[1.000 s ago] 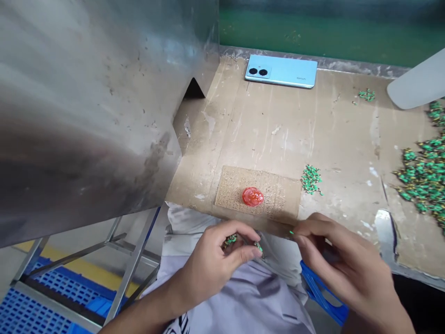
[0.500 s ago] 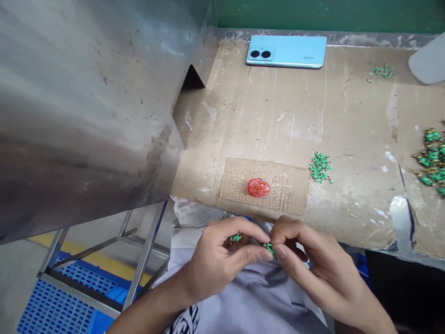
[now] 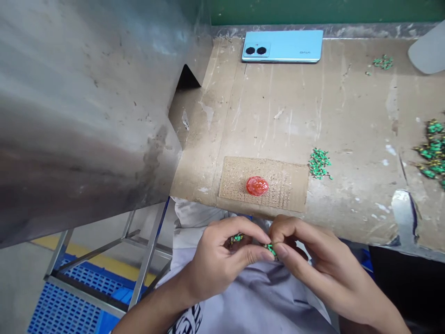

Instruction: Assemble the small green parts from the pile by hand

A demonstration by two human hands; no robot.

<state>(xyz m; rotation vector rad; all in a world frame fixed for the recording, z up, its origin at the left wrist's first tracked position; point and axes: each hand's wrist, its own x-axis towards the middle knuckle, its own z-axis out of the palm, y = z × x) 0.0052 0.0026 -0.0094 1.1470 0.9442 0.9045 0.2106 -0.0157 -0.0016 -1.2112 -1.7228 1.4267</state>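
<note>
My left hand (image 3: 222, 260) is closed, pinching a small green-and-gold piece (image 3: 270, 249) between thumb and forefinger. Further such pieces (image 3: 238, 238) show inside its curled fingers. The thumb and forefinger of my right hand (image 3: 309, 260) meet at the other side of the pinched piece; its remaining fingers are bent and partly hidden. Both hands are over my lap, just off the table's front edge. Beyond them lies a cardboard strip (image 3: 231, 181) dotted with tiny shiny bits, with a glossy red oval lump (image 3: 257, 186) on it. A pile of small green pieces (image 3: 319, 163) sits by the strip's right end.
A light-blue phone (image 3: 282, 47) lies at the table's back. Larger green-and-gold pieces (image 3: 433, 150) are heaped at the right, with a small green cluster (image 3: 383, 62) and a white container (image 3: 428, 53) behind. A large metal housing (image 3: 90, 116) blocks the left, above a metal-framed stand (image 3: 146, 255).
The view has shifted slightly, so the table items sit a little higher. Both hands keep the same pinch at the green-and-gold piece, with hardly any finger movement.
</note>
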